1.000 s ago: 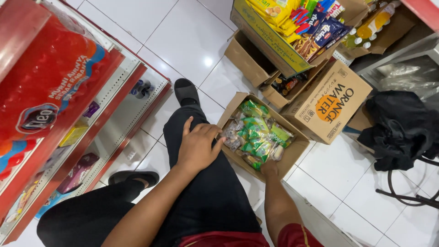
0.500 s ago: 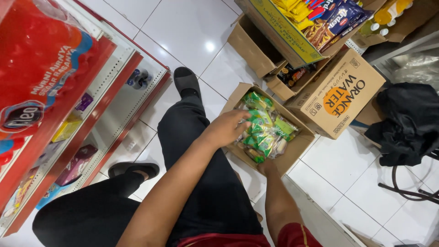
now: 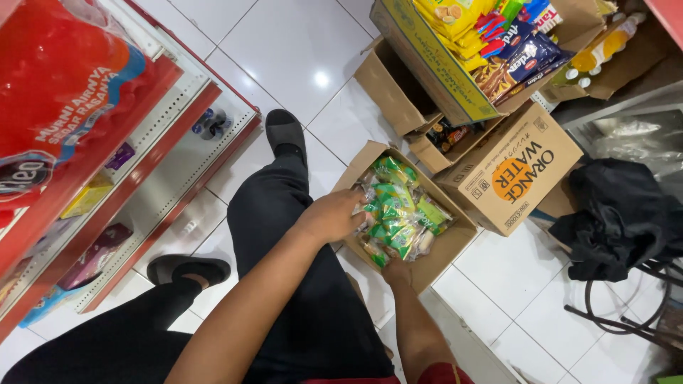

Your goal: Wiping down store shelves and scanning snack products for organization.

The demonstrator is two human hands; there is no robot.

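Observation:
An open cardboard box (image 3: 448, 249) sits on the white tiled floor beside my outstretched leg, filled with green and yellow snack packets (image 3: 398, 213). My left hand (image 3: 333, 215) reaches over my leg to the box's left rim. Its fingertips touch the nearest packets and are partly hidden among them. My right hand (image 3: 395, 272) is at the box's near corner, with its fingers buried under the packets. Whether either hand grips a packet does not show.
A red shelf unit (image 3: 142, 178) with bottles and packets stands on the left. Behind the box are a closed printed carton (image 3: 512, 174) and open cartons of snacks (image 3: 455, 43). A black bag (image 3: 619, 213) lies on the right. My legs (image 3: 284, 235) in black trousers stretch across the floor.
My left hand has moved from my knee forward to the box's rim and onto the packets. The view has shifted slightly; my right hand stays at the box's near corner.

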